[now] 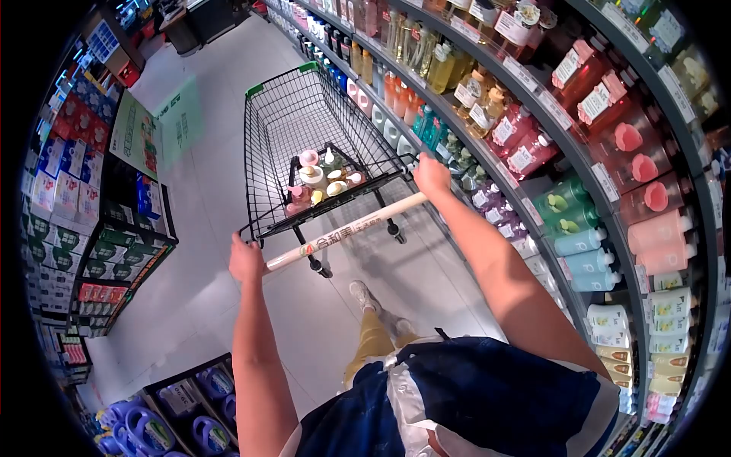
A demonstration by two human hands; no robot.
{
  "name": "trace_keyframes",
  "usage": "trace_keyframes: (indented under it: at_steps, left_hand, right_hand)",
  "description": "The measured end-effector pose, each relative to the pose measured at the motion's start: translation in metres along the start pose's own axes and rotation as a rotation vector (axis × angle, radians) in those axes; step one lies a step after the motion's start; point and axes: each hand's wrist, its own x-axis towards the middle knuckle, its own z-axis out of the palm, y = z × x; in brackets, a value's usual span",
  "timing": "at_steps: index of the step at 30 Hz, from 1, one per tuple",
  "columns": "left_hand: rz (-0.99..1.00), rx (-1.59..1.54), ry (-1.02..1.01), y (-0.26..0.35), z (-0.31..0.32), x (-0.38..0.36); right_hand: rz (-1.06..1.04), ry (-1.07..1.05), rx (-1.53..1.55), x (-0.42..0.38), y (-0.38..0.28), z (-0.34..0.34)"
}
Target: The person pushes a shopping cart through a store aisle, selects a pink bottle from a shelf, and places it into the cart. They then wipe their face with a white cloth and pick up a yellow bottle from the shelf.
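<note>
A black wire shopping cart (285, 114) with green corners stands in front of me. Its pale handle bar (346, 232) carries printed characters. At the bar's left end, my left hand (246, 260) is closed round the handle. My right hand (432, 177) grips the other end, close to the shelves. Several bottles (324, 181) with pink, white and yellow tops are grouped at the near end of the cart. Nothing else shows in either hand.
Curved shelves (533, 95) of coloured bottles run along the right, close to my right arm. Stacked boxed goods (76, 190) stand at the left. Purple bottles (141, 426) fill a display at the lower left. The tiled floor (183, 289) stretches between them.
</note>
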Motion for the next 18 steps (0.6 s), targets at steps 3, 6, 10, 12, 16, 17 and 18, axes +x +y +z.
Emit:
trace_keyframes:
  at_steps: [3, 6, 10, 12, 16, 17, 18]
  left_hand:
    - [0.034, -0.030, 0.049, -0.005, 0.011, 0.039]
    - [0.018, -0.022, 0.000, 0.000, 0.006, 0.067]
    - [0.018, 0.000, 0.003, -0.003, 0.009, 0.109]
    - [0.019, 0.004, 0.005, -0.003, 0.010, 0.127]
    - [0.026, -0.004, 0.003, -0.008, 0.019, 0.155]
    - [0.035, -0.005, 0.006, -0.008, 0.019, 0.162]
    - [0.025, 0.009, -0.013, -0.005, 0.014, 0.166]
  right_hand:
    - [0.013, -0.004, 0.005, 0.025, -0.024, 0.009]
    - [0.046, -0.017, -0.013, 0.044, -0.049, 0.009]
    - [0.096, -0.043, -0.038, 0.069, -0.073, 0.020]
    - [0.084, -0.041, -0.025, 0.078, -0.085, 0.023]
    - [0.077, -0.038, -0.016, 0.094, -0.101, 0.031]
    - [0.069, -0.030, -0.015, 0.100, -0.105, 0.033]
    - [0.090, -0.042, -0.029, 0.105, -0.110, 0.034]
